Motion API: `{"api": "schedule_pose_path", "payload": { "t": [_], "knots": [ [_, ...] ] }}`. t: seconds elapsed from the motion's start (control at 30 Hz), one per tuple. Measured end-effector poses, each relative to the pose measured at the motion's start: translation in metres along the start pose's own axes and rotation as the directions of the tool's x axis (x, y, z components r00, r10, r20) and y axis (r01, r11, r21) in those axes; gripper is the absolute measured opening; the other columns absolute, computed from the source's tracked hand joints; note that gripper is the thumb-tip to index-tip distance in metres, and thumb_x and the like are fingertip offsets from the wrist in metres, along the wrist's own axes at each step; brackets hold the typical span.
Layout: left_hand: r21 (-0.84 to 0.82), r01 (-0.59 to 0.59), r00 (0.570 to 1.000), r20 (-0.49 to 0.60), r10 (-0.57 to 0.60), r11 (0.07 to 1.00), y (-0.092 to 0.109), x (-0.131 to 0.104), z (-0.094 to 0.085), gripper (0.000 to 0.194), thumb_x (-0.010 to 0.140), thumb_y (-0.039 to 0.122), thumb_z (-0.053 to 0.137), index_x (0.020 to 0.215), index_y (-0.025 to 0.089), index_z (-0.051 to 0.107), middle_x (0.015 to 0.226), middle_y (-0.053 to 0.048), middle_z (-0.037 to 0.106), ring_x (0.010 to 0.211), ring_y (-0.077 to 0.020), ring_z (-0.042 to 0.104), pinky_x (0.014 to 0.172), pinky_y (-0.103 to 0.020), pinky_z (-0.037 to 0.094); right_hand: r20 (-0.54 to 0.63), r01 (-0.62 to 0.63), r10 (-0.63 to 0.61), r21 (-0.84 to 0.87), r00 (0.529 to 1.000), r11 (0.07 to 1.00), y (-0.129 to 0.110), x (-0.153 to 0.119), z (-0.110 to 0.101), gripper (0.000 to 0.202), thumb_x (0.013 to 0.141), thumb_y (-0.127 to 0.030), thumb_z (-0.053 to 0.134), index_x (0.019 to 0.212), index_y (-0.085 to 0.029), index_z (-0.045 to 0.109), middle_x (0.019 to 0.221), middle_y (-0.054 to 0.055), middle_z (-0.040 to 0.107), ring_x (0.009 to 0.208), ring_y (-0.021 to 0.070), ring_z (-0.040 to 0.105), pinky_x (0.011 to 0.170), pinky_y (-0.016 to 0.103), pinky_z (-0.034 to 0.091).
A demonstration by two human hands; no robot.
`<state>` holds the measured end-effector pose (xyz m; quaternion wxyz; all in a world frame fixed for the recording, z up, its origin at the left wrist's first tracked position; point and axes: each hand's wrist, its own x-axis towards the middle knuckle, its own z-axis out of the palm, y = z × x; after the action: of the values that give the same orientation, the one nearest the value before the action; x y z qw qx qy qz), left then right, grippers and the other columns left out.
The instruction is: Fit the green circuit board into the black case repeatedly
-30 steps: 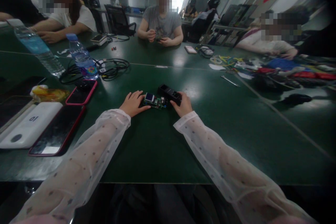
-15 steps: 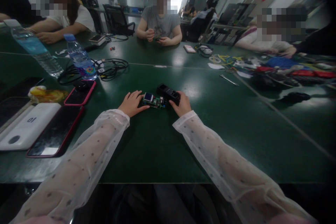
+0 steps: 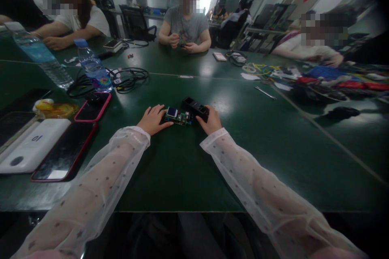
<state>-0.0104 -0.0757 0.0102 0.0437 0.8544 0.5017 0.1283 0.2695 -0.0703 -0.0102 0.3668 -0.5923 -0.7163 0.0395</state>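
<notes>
A green circuit board [image 3: 181, 119] with a small square screen lies on the dark green table [image 3: 182, 170], in front of me. My left hand [image 3: 152, 119] rests at its left end, fingers spread, the thumb and index finger beside the board. Just behind and to the right of the board is a black casing [image 3: 194, 106] with rectangular openings. My right hand [image 3: 210, 120] has its thumb and fingers around the right end of this casing.
Two water bottles [image 3: 93, 68], coiled black cables [image 3: 130, 79], phones [image 3: 65, 153] and a white power bank [image 3: 35, 145] are at the left. A wrench [image 3: 265, 92] and a pile of coloured wires [image 3: 328, 75] lie at the right. Several people sit around.
</notes>
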Motion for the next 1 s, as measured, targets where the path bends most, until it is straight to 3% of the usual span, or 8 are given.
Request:
{"api": "schedule_pose_path", "payload": {
  "t": [1.0],
  "knots": [
    [0.029,0.004,1.0,0.002,-0.004,1.0,-0.0007,0.0002,0.0026,0.069,0.09,0.066,0.031,0.136,0.015,0.042,0.148,-0.013,0.035,0.138,-0.0307,0.027,0.113,-0.05,0.02,0.037,-0.031,0.032,-0.026,0.999,0.999,-0.0037,0.0004,-0.0027,0.056,0.076,-0.035,0.063,0.124,-0.013,0.046,0.119,0.019,0.058,0.107,0.0351,0.054,0.091,0.053,0.046]
  ]
}}
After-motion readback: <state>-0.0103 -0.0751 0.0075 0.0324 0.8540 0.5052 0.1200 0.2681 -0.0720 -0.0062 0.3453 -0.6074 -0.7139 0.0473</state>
